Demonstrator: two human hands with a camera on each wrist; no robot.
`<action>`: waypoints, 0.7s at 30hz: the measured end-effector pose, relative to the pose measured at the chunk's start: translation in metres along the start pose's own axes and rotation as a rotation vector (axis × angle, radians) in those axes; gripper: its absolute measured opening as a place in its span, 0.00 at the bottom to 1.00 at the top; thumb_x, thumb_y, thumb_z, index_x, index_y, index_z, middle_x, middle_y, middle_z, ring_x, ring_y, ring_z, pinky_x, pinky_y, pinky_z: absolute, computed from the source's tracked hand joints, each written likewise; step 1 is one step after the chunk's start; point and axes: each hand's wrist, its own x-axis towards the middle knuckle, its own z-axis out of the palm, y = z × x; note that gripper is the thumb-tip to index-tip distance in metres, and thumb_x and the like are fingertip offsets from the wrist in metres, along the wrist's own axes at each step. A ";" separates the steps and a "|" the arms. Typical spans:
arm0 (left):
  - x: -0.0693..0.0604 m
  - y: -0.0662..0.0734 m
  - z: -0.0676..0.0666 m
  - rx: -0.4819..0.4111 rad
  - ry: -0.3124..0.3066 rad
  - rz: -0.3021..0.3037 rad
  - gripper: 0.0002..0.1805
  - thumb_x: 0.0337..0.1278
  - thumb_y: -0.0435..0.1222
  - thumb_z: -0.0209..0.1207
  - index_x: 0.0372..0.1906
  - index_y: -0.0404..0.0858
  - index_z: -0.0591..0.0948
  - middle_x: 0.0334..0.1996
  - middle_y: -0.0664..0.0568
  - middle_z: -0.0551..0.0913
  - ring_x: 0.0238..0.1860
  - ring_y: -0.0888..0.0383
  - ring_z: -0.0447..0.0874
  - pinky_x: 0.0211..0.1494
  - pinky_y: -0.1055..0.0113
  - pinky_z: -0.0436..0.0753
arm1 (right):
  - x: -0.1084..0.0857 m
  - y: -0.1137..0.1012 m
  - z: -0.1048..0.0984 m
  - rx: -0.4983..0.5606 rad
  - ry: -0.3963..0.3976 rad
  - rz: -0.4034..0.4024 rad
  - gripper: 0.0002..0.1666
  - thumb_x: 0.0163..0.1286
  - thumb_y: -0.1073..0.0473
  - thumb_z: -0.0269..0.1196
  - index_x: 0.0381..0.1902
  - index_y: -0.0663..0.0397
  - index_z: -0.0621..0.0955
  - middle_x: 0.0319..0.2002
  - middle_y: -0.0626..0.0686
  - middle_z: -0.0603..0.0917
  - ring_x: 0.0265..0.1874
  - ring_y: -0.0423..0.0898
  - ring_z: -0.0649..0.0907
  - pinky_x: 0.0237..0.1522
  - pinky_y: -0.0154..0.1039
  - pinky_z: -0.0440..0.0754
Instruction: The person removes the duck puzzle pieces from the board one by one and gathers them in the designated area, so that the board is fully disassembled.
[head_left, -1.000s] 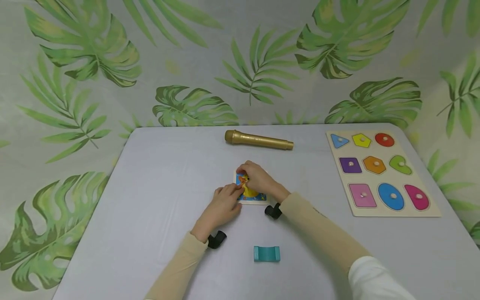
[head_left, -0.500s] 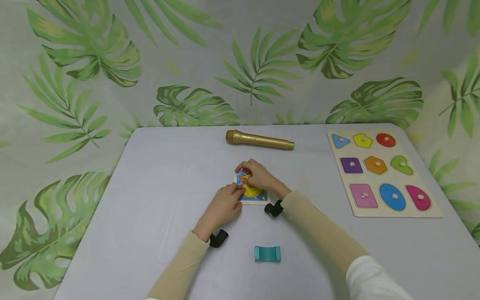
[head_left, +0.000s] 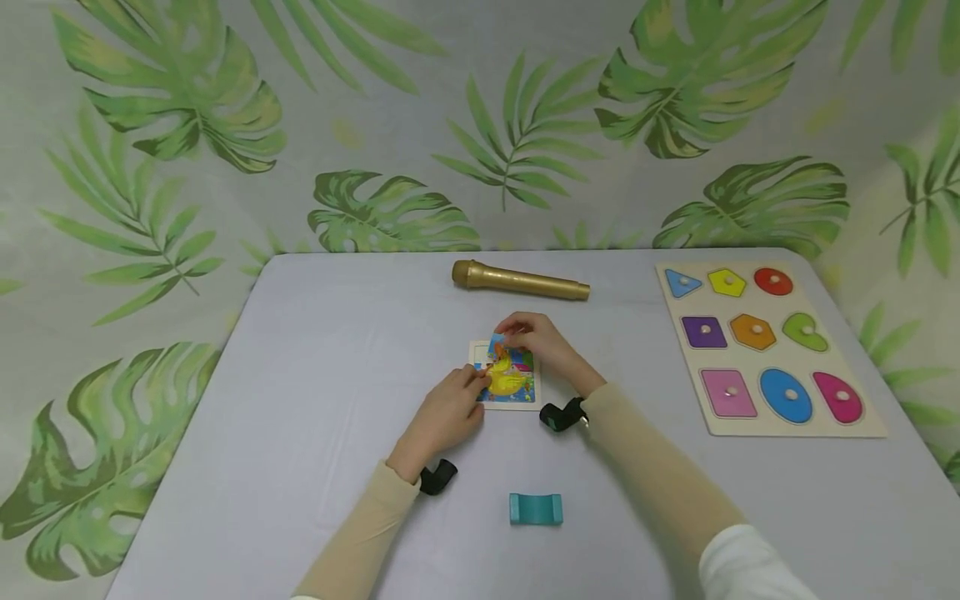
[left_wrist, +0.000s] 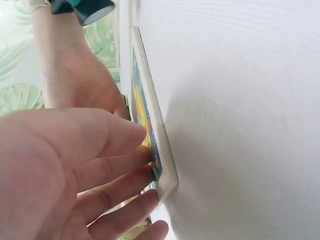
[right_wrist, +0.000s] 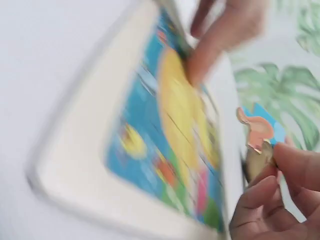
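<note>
A small square jigsaw puzzle with a yellow duck picture and a pale frame lies mid-table. My right hand pinches a puzzle piece, blue with an orange beak shape, between thumb and fingers, raised over the puzzle's far side. A bare pale recess shows at the far left corner of the frame. On the puzzle's left side rests my left hand. In the left wrist view its fingers lie against the picture and frame edge, fairly straight.
Behind the puzzle lies a gold toy microphone. A shape board with several colourful knobbed pieces is at the right. Nearer the front sits a teal block with a curved top. A leaf-patterned cloth hangs beyond the table.
My right hand has lifted the puzzle piece out of the frame's far left corner and moved slightly right and away. My left hand stays almost where it was on the puzzle.
</note>
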 end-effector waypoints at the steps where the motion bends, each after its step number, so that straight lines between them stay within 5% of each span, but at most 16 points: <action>1: 0.000 0.000 0.000 0.003 -0.004 -0.008 0.20 0.58 0.29 0.58 0.55 0.29 0.78 0.47 0.43 0.76 0.41 0.52 0.74 0.43 0.62 0.76 | -0.001 0.001 -0.007 0.026 0.002 0.023 0.12 0.65 0.69 0.58 0.46 0.68 0.80 0.36 0.55 0.80 0.33 0.45 0.74 0.36 0.34 0.73; 6: 0.001 0.002 -0.001 0.013 -0.023 -0.043 0.20 0.58 0.32 0.59 0.57 0.31 0.78 0.45 0.45 0.76 0.40 0.54 0.72 0.43 0.64 0.76 | -0.013 0.001 -0.046 0.046 0.024 0.124 0.16 0.64 0.70 0.57 0.49 0.75 0.78 0.41 0.62 0.81 0.31 0.45 0.72 0.34 0.36 0.72; 11: 0.000 0.004 -0.002 0.005 -0.032 -0.046 0.21 0.59 0.34 0.59 0.58 0.36 0.79 0.50 0.44 0.77 0.47 0.51 0.74 0.49 0.62 0.77 | -0.017 0.016 -0.069 0.013 0.030 0.159 0.16 0.63 0.71 0.57 0.47 0.76 0.78 0.35 0.53 0.81 0.27 0.43 0.72 0.31 0.34 0.71; 15: 0.001 0.003 -0.001 0.027 -0.026 -0.037 0.20 0.59 0.35 0.60 0.58 0.37 0.80 0.50 0.44 0.77 0.46 0.51 0.73 0.49 0.62 0.77 | -0.018 0.020 -0.070 -0.109 0.027 0.134 0.14 0.62 0.71 0.57 0.45 0.74 0.80 0.32 0.53 0.81 0.27 0.43 0.72 0.31 0.33 0.72; 21: 0.001 0.003 0.001 0.034 -0.011 -0.025 0.21 0.59 0.36 0.61 0.58 0.37 0.80 0.49 0.44 0.76 0.46 0.51 0.73 0.48 0.61 0.77 | -0.017 0.021 -0.062 -0.438 0.076 0.013 0.08 0.61 0.70 0.59 0.38 0.67 0.83 0.28 0.54 0.81 0.28 0.46 0.75 0.33 0.37 0.72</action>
